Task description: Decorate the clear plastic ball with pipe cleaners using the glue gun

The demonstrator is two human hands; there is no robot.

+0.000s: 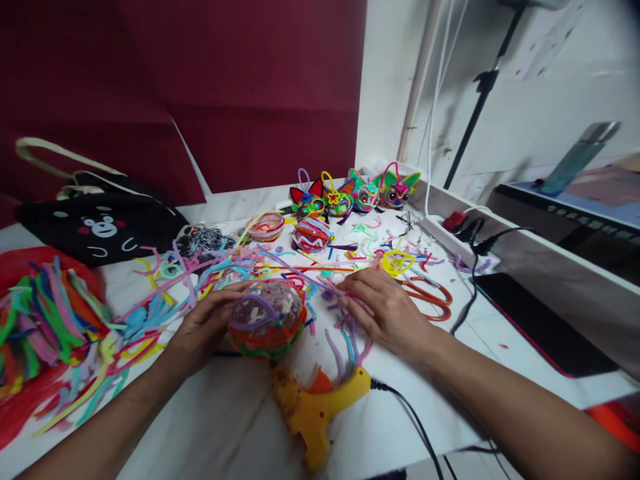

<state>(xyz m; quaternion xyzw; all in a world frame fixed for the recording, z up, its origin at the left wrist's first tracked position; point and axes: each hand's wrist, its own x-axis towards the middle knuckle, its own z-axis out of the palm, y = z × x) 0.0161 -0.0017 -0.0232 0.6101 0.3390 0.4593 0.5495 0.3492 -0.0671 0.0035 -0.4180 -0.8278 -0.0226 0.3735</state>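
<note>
My left hand (pixel 213 320) is closed around the side of a clear ball (pixel 255 303) partly wrapped in pipe cleaners. Orange and green ones circle its lower part, and a purple loop lies across the front. To the right of the ball, my right hand (pixel 383 303) pinches a light purple pipe cleaner (pixel 305 277) that stretches away up and left. Just below the ball rests a yellow hot glue gun (pixel 323 410), its nozzle side hidden under the ball. Orange-handled scissors (pixel 430 297) lie beyond my right hand.
Pipe cleaner scraps (pixel 170 267) litter the tabletop. Several finished animal-face ornaments (pixel 367 193) and a wrapped ball (pixel 311 233) sit at the back. On the left are a red bag (pixel 93 273) of pipe cleaners and a black bag (pixel 100 227). A phone (pixel 540 327) and power strip (pixel 460 240) lie right.
</note>
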